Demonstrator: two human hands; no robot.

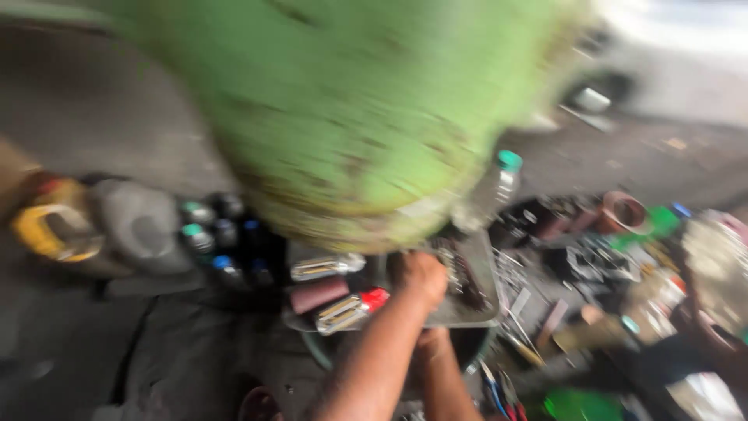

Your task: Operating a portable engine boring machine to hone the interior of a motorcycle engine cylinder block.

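Our left hand (421,277) reaches the grey tray (479,308) edge below the green cylinder (351,117); grip unclear. Our right hand (430,337) is beneath the tray, its grip hidden. A red-capped tube (351,309) lies left.

Gas cylinder (351,101): pale green, brown-flecked. Tray (479,308): grey. Bottle cap (509,160): teal. Tube cap (375,298): red. Container (47,230): yellow.

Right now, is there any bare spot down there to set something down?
Bare dark ground lies left of the metal tray, below the bottles. The tray and everything right of it are crowded with tools. The hands meet at the tray.
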